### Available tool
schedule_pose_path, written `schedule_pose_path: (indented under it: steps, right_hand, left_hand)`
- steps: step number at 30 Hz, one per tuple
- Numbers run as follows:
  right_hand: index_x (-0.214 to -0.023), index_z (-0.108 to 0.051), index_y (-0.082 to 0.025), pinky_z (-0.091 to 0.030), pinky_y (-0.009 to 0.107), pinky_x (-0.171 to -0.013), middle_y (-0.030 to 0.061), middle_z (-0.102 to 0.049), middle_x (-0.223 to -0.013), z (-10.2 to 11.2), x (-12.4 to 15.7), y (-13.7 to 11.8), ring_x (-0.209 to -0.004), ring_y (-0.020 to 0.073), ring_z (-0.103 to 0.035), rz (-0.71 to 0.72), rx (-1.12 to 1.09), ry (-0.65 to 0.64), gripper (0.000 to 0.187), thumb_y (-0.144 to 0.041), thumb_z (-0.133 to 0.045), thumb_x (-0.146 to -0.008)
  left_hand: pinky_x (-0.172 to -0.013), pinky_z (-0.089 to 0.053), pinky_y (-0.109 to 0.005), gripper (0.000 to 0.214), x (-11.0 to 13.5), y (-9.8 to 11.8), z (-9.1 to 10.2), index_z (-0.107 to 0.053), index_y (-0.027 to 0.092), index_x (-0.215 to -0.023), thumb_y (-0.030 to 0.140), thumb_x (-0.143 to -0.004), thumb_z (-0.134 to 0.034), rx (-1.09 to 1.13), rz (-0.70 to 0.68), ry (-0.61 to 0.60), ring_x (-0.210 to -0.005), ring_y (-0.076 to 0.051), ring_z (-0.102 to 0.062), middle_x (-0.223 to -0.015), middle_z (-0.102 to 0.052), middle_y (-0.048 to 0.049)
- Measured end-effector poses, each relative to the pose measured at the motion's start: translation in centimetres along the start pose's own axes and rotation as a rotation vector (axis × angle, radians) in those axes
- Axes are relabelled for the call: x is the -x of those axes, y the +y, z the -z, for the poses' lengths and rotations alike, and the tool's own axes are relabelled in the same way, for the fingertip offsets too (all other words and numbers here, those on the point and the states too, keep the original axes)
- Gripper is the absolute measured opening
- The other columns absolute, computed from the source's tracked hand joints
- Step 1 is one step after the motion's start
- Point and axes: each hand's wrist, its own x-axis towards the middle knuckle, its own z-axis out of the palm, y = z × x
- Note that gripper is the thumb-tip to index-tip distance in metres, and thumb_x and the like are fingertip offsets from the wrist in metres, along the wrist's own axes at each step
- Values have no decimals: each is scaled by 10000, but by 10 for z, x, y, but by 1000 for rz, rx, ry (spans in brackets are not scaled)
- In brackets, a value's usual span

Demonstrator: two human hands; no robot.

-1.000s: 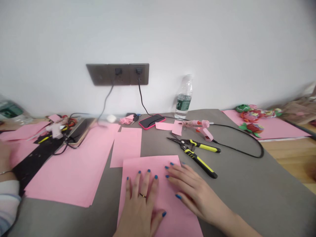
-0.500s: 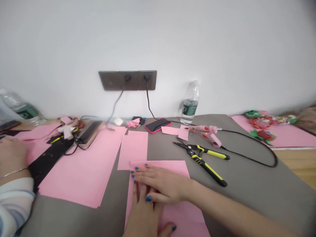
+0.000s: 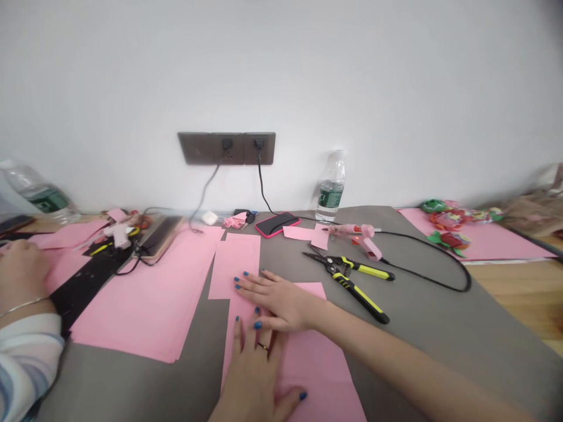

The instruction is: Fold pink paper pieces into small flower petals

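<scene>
A pink paper sheet [image 3: 316, 375] lies flat at the bottom centre of the frame on a grey worktop [image 3: 422, 334]. The left hand [image 3: 253, 372], with a ring [image 3: 263, 346] on one finger, rests palm down on the sheet, its grip spread wide and holding nothing. The right hand [image 3: 281, 305] crosses in from the lower right and lies just above the left on the sheet's upper part. Its grip is also open, with flat fingers [image 3: 259, 282] pointing toward the left of the frame.

A second pink sheet [image 3: 233, 266] lies just above, and a larger pink stack [image 3: 145, 299] lies to the left. To the right are wire strippers [image 3: 347, 281] with yellow and black handles. Beyond them sit a pink glue gun [image 3: 367, 240] and small pink slips [image 3: 319, 237]. A phone [image 3: 277, 224] and a water bottle [image 3: 329, 187] stand near the wall. Paper flowers [image 3: 448, 223] sit at the upper right. At the left edge, a co-worker's hand [image 3: 21, 275] rests on pink paper.
</scene>
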Motion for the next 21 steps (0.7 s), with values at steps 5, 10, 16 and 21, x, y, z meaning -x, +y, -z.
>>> schedule_pose_path:
  steps: [5,10,16,21]
  right_hand:
    - [-1553,-201,-191,-110,625,-1162,112,-244,-1595,8,26,6,-1481,319,-177,-108,118,19,667,-448,-423,-979]
    - [-1536,-244,-129,-163,645,-1147,143,-241,-1590,7,61,3,-1479,328,-175,-254,203,43,666,-481,-393,-991]
    - [-1539,-219,-79,-318,575,-1123,208,-254,-1568,-24,107,1,-1457,339,-250,-483,363,206,726,-535,-362,-992]
    - [-1560,48,-180,-373,495,-1120,148,-197,-1596,-48,132,-6,-1457,307,-257,-573,431,360,740,-448,-369,-1011]
  left_hand:
    - [-1007,-335,-649,821,-2,0,12,-350,174,-1509,685,-870,-424,-20,8,-18,-1314,-475,-427,-1467,-488,-186]
    - [-1031,-352,-587,764,-1,-2,14,-314,180,-1522,602,-900,-450,-31,0,16,-1324,-419,-428,-1525,-417,-151]
    - [-1051,-384,-507,622,3,-10,8,-347,125,-1495,410,-953,-455,-6,-6,142,-1323,-335,-441,-1469,-492,-158]
    - [-1001,-465,-452,458,-1,-19,12,-490,95,-1382,290,-982,-378,14,19,169,-1289,-297,-494,-1434,-516,-183]
